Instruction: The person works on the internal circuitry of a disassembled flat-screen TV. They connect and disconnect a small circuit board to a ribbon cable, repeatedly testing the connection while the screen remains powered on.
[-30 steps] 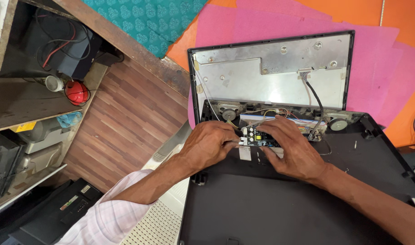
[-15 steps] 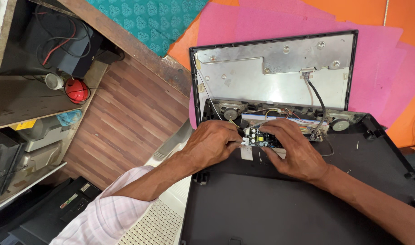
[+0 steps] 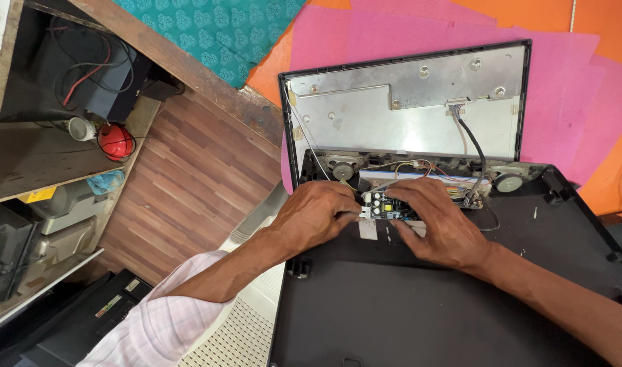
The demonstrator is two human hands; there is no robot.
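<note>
both hands work over a small green circuit board (image 3: 387, 206) at frame centre, set in the open monitor chassis just below the speakers. my left hand (image 3: 317, 214) has its grip pinched together on something thin at the board's left edge; can't tell what. my right hand (image 3: 441, 228) lies flat, fingers spread apart, pressing the board's right side. to do this well i'd hold the board steady with the flat hand and avoid tugging the thin wires (image 3: 419, 166). materials: dull stamped metal shield plate (image 3: 406, 109) above, matte black plastic back cover (image 3: 460, 306) lower right, round speaker (image 3: 508, 182), black cable (image 3: 475, 146), pink and orange paper (image 3: 569, 102) on the bench.
</note>
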